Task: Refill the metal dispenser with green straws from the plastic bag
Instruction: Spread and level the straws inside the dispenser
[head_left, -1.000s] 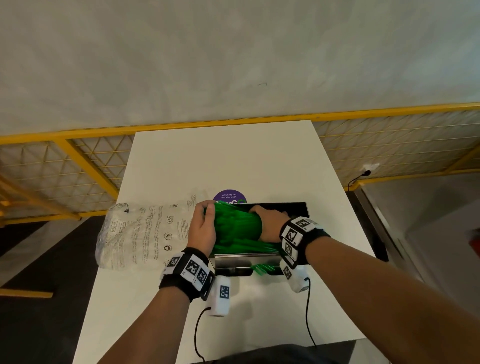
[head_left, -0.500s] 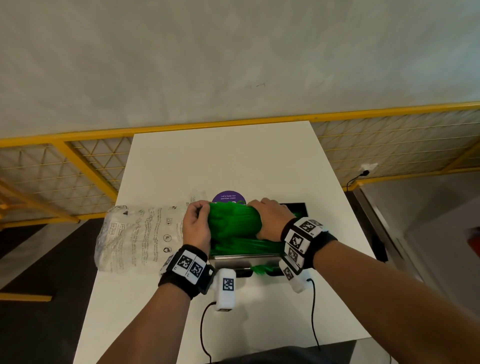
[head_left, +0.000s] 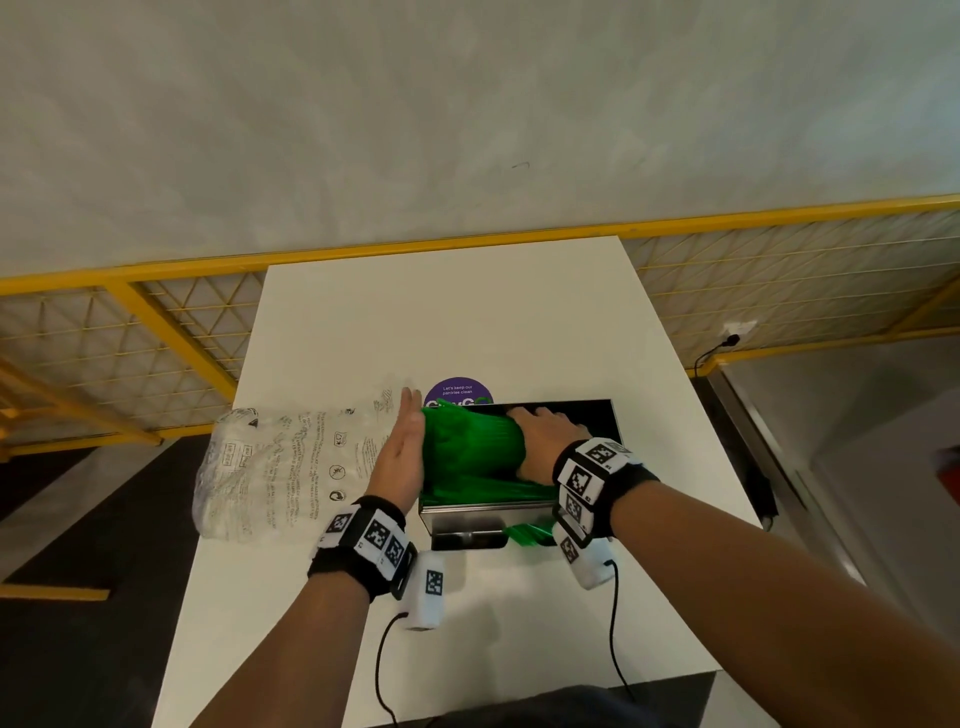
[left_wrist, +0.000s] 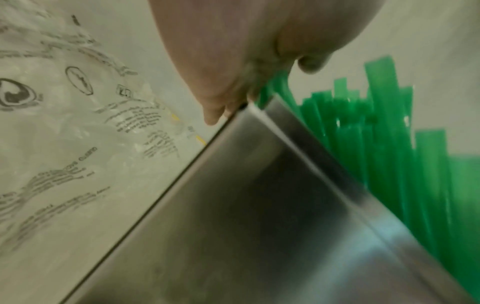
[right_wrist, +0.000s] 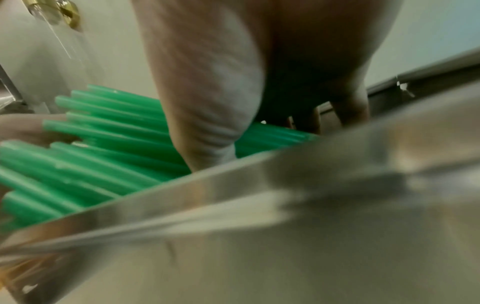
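The straws (head_left: 470, 449) sit heaped in the open dispenser (head_left: 467, 517) on the surface (head_left: 467, 322) — left hand (head_left: 402, 457) flat against their ends, right hand (head_left: 545, 441) pressing on top, probably to square them.

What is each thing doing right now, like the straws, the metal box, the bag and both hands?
green straws: a heaped bundle lying across the open top of the dispenser, a few showing at its front slot.
metal dispenser: open on top, standing on the table.
plastic bag: crumpled, lying flat beside the dispenser.
left hand: fingers straight, pressing the straw ends.
right hand: laid over the straws.
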